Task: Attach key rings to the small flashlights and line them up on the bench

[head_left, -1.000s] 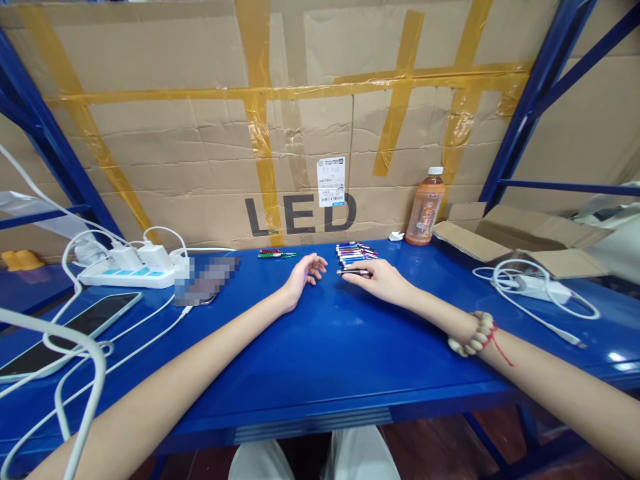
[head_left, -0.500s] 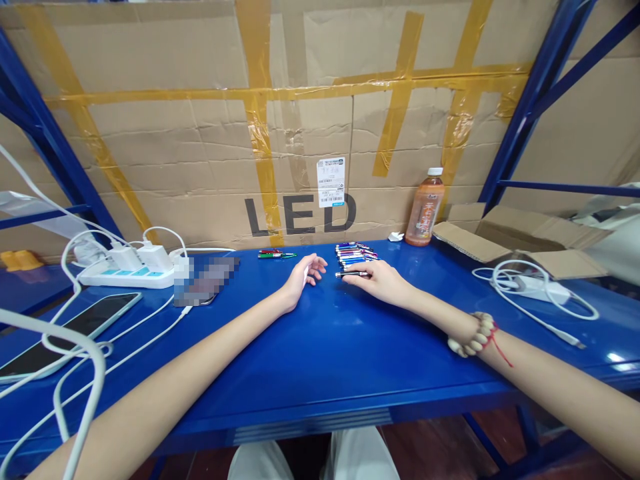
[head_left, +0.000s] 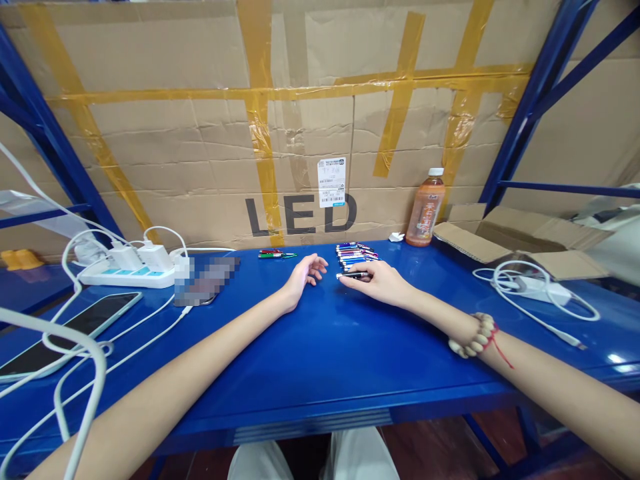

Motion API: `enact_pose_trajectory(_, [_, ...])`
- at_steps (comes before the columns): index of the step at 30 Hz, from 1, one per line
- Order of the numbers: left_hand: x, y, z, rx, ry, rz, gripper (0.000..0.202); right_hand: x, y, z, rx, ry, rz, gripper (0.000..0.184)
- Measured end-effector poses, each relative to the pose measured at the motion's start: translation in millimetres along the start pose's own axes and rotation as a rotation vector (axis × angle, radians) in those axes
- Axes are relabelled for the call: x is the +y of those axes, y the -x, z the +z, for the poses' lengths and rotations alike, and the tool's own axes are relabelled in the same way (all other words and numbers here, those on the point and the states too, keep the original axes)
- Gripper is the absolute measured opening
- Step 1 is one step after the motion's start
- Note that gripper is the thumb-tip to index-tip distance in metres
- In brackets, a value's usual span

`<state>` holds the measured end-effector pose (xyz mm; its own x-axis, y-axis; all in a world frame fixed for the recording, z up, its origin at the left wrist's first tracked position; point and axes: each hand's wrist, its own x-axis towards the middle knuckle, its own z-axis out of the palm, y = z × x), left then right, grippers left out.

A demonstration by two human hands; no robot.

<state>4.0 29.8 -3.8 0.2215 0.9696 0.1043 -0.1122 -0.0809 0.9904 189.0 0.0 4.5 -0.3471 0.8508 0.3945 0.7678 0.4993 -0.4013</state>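
Observation:
My right hand (head_left: 383,283) rests low over the blue table, its thumb and fingers closed around a black pen (head_left: 351,275) whose silver end sticks out to the left. Just beyond that pen lies a row of several pens (head_left: 356,253) in blue, purple, red and other colours, side by side, partly covered by my fingers. My left hand (head_left: 303,280) is on its edge to the left of the row, fingers loosely curled and apart, holding nothing. Farther left, near the cardboard, lies a small group of green and red pens (head_left: 276,255).
A bottle of orange drink (head_left: 425,210) stands at the back right, beside an opened cardboard box (head_left: 520,233) and a white charger with its cable (head_left: 543,290). On the left are a power strip (head_left: 133,275), two phones, including a dark phone (head_left: 95,323), and looping white cables.

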Motion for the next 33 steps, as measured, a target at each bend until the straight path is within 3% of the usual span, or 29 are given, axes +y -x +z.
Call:
enact_pose_trajectory(7, [3.3,4.1,1.1,-0.012,0.016,0.003,0.03,2.5,-0.8,-1.0,-0.02,-0.023,0.0,0.028])
enact_pose_trajectory(14, [0.3,1.2,-0.3,-0.012,0.001,0.009,0.03,2.0,-0.8,0.8,-0.015,-0.009,0.037,0.032])
enact_pose_trajectory(26, [3.5,3.8,1.2,-0.023,-0.004,-0.002,0.031,13.0,-3.8,4.8,-0.047,-0.08,-0.115,0.03])
enact_pose_trajectory(33, [3.8,4.7,0.0,-0.03,0.003,0.002,0.03,10.3,-3.7,2.6,-0.045,-0.064,-0.106,0.03])
